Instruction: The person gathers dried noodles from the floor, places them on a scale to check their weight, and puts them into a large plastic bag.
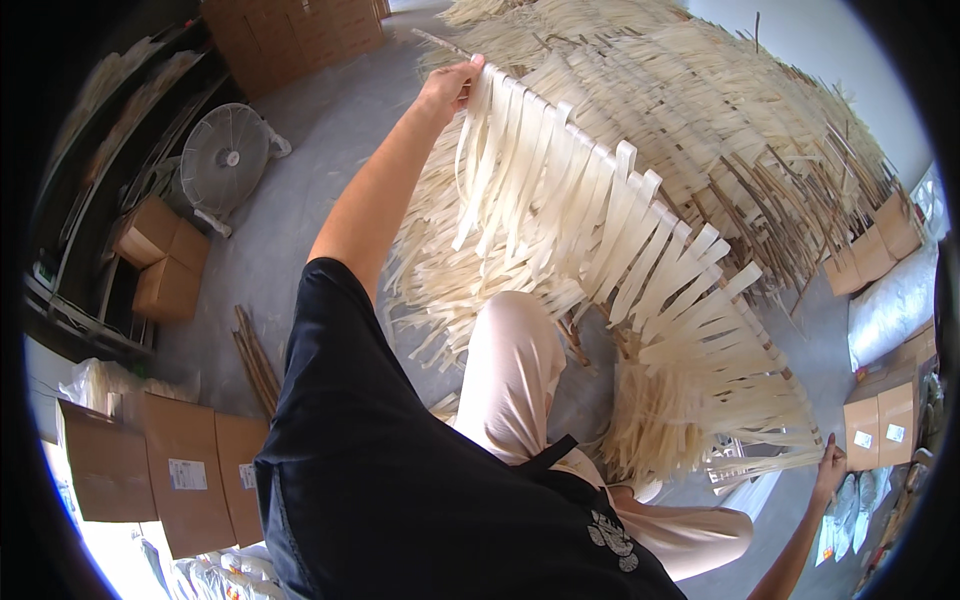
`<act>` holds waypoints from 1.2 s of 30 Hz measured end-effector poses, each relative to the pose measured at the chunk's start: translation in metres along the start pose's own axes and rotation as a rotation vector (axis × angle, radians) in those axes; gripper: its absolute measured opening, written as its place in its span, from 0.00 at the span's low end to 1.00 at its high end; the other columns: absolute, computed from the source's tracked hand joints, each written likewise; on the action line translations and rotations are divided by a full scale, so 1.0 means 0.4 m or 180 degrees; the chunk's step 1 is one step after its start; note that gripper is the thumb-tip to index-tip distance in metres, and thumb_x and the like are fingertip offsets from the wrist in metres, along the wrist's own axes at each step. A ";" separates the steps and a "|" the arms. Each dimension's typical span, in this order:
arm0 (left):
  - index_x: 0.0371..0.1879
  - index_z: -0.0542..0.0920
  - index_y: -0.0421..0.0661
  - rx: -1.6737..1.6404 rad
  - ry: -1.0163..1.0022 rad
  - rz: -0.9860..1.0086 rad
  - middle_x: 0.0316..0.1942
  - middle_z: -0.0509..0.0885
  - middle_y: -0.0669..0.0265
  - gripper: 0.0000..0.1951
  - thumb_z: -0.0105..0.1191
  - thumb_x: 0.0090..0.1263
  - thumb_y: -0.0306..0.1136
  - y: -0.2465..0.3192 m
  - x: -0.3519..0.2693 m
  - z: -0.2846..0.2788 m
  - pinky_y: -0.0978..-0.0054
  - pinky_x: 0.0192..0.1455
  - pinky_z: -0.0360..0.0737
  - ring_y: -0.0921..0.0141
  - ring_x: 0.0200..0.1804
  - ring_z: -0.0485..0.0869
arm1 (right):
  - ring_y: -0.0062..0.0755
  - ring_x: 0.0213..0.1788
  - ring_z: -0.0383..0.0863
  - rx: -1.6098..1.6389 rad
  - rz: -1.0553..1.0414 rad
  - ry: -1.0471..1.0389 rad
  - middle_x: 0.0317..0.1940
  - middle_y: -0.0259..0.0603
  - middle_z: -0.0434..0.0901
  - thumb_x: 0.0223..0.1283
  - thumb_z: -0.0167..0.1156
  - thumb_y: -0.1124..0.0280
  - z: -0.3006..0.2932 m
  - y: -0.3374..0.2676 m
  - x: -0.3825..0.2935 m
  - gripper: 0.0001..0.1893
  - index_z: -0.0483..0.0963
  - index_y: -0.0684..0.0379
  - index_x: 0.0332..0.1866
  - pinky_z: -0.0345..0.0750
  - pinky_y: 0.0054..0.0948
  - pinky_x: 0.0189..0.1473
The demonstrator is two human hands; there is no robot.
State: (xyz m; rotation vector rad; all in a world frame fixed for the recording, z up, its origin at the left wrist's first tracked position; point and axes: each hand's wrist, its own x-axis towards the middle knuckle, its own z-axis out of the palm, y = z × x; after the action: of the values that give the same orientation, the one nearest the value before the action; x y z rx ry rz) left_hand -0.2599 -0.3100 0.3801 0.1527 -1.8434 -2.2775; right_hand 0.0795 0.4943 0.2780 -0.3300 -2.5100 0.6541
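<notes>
A long thin wooden stick (739,304) runs slantwise in front of me from upper left to lower right. Many pale, flat, ribbon-like strips (517,165) are draped over it, some with looped tops standing up above the stick. My left hand (452,84) grips it near the upper left end, a short bare length poking out past the fingers. At the lower right end, my right hand (831,466) holds the other tip. Below lies a spread of similar strips (450,300) on the floor. Another dense bundle of strips (652,420) is beside my knee, partly hidden by the hanging ones.
A large heap of strip-laden sticks (637,90) fills the far side, bare stick ends jutting right. Leftward stand a floor fan (225,157), a shelf rack (90,172) and cardboard boxes (169,274). Loose sticks (255,360) lie nearby. Cartons (881,427) and a plastic sack (892,307) stand right.
</notes>
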 end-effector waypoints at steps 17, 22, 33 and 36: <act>0.36 0.76 0.37 0.1794 -0.0317 0.1068 0.30 0.78 0.71 0.08 0.48 0.56 0.20 -0.229 -0.026 -0.147 0.82 0.37 0.72 0.80 0.33 0.75 | 0.20 0.13 0.60 -0.0156 -0.0244 -0.0346 0.06 0.33 0.62 0.62 0.43 0.52 0.159 -0.059 -0.088 0.28 0.68 0.64 0.13 0.58 0.25 0.18; 0.38 0.76 0.37 0.1306 -0.0216 0.0979 0.31 0.79 0.70 0.10 0.47 0.56 0.19 -0.310 -0.042 -0.140 0.82 0.39 0.73 0.80 0.34 0.75 | 0.13 0.07 0.55 0.1130 0.0699 -0.0232 0.04 0.27 0.59 0.60 0.47 0.51 0.138 -0.053 -0.103 0.29 0.62 0.58 0.07 0.49 0.18 0.10; 0.34 0.78 0.40 0.2195 0.1733 0.1585 0.29 0.81 0.59 0.15 0.62 0.46 0.29 -0.390 -0.069 -0.079 0.70 0.35 0.76 0.66 0.30 0.80 | 0.11 0.09 0.52 0.1134 0.0693 0.0087 0.06 0.24 0.56 0.59 0.50 0.53 0.116 -0.050 -0.162 0.27 0.58 0.56 0.08 0.47 0.17 0.11; 0.24 0.81 0.44 0.1922 0.1440 0.0789 0.23 0.82 0.62 0.07 0.60 0.48 0.32 -0.372 -0.089 -0.066 0.71 0.35 0.75 0.67 0.28 0.80 | 0.10 0.09 0.52 0.1003 0.0798 0.0084 0.06 0.24 0.57 0.60 0.49 0.54 0.116 -0.087 -0.176 0.27 0.59 0.56 0.08 0.46 0.17 0.11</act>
State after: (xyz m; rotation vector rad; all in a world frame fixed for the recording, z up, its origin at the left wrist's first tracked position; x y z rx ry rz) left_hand -0.2340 -0.2978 0.2273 0.4563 -2.0768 -1.3314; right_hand 0.1095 0.4222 0.2312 -0.5352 -2.3112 1.1195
